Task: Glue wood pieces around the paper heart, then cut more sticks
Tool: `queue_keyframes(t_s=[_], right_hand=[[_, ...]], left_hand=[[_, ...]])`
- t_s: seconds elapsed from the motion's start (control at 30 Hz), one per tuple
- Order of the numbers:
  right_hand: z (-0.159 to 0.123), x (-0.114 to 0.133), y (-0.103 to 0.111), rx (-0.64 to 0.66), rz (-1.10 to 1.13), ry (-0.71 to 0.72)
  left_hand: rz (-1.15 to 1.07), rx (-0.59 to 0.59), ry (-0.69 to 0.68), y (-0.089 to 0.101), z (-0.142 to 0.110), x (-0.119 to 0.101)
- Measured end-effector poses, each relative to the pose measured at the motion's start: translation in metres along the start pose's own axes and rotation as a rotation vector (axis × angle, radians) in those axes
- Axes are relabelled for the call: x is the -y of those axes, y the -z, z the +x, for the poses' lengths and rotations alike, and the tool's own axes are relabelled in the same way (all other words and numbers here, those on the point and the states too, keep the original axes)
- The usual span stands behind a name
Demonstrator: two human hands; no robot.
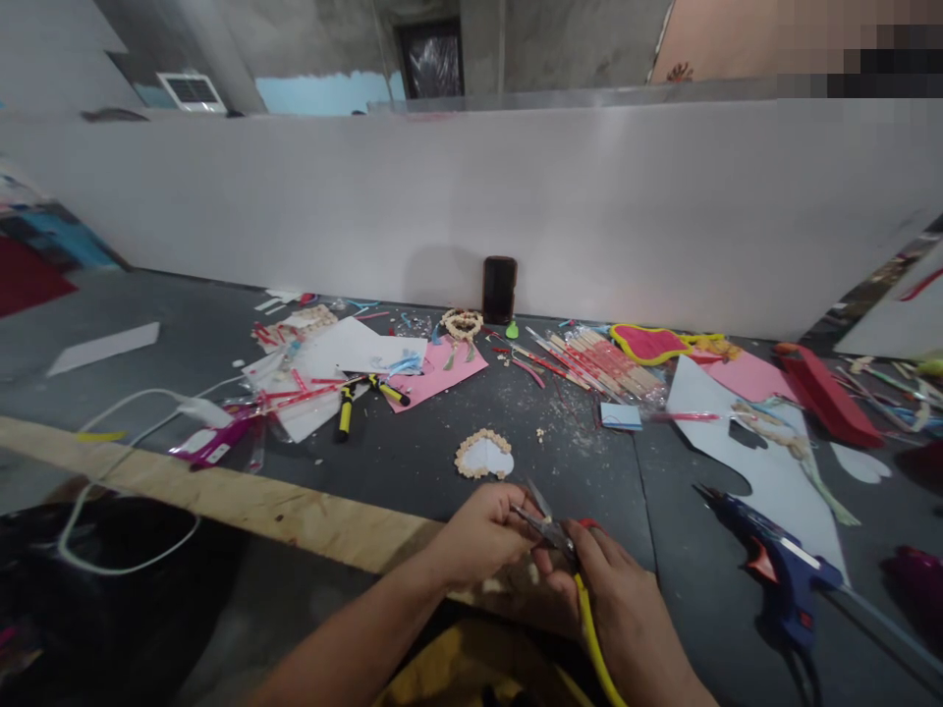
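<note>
My right hand (615, 584) is wrapped round long-nosed pliers (564, 545) with a yellow handle and a bit of red near the grip. Their jaws stand apart and point up and left. Close beside the jaw tips, my left hand (486, 530) is closed in a pinch; whatever sits between its fingers is too small to make out. Just beyond both hands, a white heart-shaped card (487, 458) lies flat on the dark table (413, 462). Small beige pieces line most of its edge.
At right lies a blue glue gun (773, 560) near cut white paper (810, 491). Black-and-yellow pliers (345, 412), pink paper (442, 378), wrapped sticks (604, 363) and a red stapler-like tool (829, 398) lie around. A phone (499, 290) leans on the white partition (331, 196). A white cable (81, 511) loops left.
</note>
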State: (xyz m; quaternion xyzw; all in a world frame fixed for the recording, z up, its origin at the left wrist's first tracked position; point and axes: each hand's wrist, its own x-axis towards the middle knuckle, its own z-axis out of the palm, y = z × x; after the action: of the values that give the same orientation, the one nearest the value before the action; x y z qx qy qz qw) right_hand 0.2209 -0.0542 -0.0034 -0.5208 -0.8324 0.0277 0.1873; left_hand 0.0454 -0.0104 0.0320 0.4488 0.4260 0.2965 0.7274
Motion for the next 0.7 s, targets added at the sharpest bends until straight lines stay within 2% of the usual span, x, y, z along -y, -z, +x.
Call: queue_keyframes(t_s=[0.1, 0.33, 0.43, 0.53, 0.7], right_hand=[[0.001, -0.001, 0.001, 0.04, 0.011, -0.038], [0.002, 0.0, 0.006, 0.033, 0.114, -0.172], [0.0, 0.0, 0.005, 0.002, 0.205, -0.275], [-0.002, 0.0, 0.004, -0.021, 0.203, -0.34], [-0.006, 0.005, 0.008, 0.051, 0.185, -0.373]], left_hand=[[0.021, -0.044, -0.015, -0.003, 0.001, 0.001], [0.175, -0.142, -0.181, -0.003, 0.005, 0.009], [0.248, -0.176, -0.2, -0.005, 0.002, 0.007], [0.318, -0.185, -0.234, -0.007, -0.001, 0.006], [0.497, -0.243, -0.22, -0.009, -0.005, 0.011]])
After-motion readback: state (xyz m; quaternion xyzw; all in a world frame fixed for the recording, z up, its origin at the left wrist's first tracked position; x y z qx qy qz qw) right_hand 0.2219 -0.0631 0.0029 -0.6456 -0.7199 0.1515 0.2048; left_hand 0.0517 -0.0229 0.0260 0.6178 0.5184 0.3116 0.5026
